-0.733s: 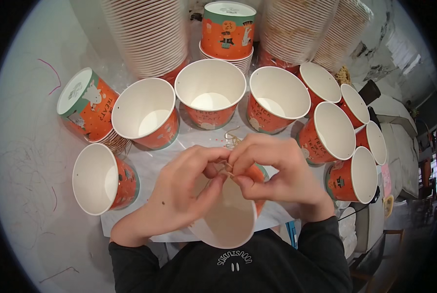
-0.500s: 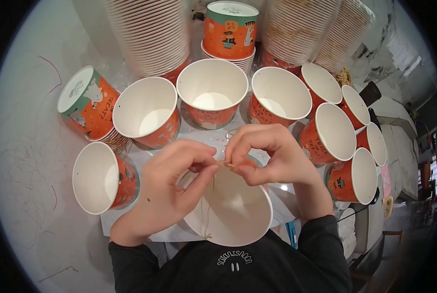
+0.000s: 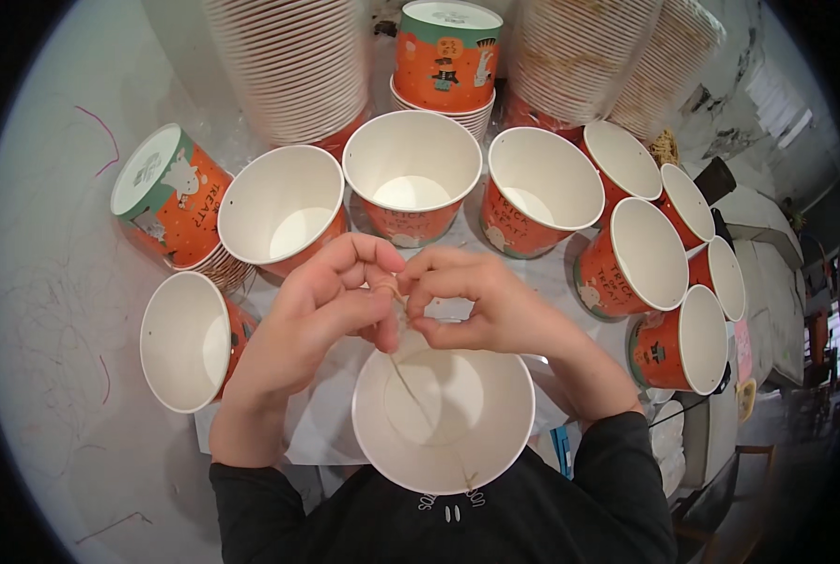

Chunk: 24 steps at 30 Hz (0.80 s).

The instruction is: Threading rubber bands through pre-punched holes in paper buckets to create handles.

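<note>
Over the far rim of a white-lined paper bucket point(image 3: 495, 414), my two hands meet around a thin tan cord point(image 3: 404, 379). My left hand point(image 3: 331, 305) is closed, with the cord pinched at its fingertips. Thumb and index of my right hand point(image 3: 472, 301) come together right beside it, also pinching the cord. From the fingers the cord hangs slack across the inside of the bucket to the near rim, where a small knot shows. The bucket stands close against my black shirt, its mouth facing up. My fingers hide the cord's upper end.
Orange paper buckets, such as the middle one point(image 3: 412, 174), stand in an arc around my hands. Behind rise tall nested stacks of white-rimmed buckets point(image 3: 288, 75). An upturned orange-and-green bucket point(image 3: 171, 197) leans at the left. A blue object point(image 3: 561, 451) lies at lower right.
My hands have drawn closer together and shifted slightly left. My left hand has turned, its fingers now curled upward. The bucket has moved a little right and nearer, and the cord now slants across it.
</note>
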Tool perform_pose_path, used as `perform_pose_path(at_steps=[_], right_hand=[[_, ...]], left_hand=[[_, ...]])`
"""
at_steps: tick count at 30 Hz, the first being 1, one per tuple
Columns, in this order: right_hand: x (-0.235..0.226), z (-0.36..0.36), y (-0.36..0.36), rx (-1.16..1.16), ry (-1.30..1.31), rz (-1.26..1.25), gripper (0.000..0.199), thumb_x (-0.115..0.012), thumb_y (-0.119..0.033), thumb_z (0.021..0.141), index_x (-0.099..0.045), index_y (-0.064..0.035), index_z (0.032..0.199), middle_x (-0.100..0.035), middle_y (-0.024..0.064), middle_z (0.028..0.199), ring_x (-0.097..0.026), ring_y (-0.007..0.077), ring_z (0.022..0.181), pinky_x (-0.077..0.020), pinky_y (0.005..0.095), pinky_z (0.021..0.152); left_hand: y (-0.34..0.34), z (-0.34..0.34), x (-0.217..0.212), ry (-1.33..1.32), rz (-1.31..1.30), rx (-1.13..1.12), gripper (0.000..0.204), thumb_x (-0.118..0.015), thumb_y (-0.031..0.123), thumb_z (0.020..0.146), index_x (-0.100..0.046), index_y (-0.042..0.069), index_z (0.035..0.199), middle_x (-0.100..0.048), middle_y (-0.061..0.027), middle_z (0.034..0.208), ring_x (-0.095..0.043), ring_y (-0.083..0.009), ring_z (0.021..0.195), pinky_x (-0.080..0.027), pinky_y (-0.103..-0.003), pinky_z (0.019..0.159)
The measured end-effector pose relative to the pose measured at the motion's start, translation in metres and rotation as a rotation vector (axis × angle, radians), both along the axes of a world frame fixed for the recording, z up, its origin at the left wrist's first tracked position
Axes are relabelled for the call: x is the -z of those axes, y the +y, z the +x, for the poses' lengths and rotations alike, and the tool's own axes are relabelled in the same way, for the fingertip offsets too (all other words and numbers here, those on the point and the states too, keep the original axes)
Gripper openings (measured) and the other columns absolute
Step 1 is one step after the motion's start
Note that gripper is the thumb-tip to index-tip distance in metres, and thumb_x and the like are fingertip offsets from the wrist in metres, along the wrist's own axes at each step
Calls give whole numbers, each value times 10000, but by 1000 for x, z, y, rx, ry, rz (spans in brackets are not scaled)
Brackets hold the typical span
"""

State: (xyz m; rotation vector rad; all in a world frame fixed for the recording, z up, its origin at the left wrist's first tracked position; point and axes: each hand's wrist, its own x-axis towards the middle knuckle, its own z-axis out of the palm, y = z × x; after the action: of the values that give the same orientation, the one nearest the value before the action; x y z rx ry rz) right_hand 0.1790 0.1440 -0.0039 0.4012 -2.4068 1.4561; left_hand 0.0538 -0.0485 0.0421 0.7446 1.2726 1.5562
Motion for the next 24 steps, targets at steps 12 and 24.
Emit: perform_pose_path(at_steps=[12, 24], right_hand=[[-8, 10, -11, 161, -364, -533, 76, -689, -80, 950, -698, -5, 958, -678, -37, 831, -550, -7, 737, -421, 176, 627], [1, 4, -20, 383, -76, -121, 96, -689, -71, 925, -687, 0, 990, -665, 115, 838, -638, 203, 682, -490, 318, 618]], left_hand=[[-5, 14, 9, 802, -73, -226, 274, -682, -47, 854, -621, 30, 1110, -529, 8, 759, -514, -63, 616, -399, -225, 548], [-2, 14, 12, 1265, -8, -282, 177, -789, 1, 799, -758, 32, 971, -633, -80, 799, -552, -161, 638, -413, -289, 555]])
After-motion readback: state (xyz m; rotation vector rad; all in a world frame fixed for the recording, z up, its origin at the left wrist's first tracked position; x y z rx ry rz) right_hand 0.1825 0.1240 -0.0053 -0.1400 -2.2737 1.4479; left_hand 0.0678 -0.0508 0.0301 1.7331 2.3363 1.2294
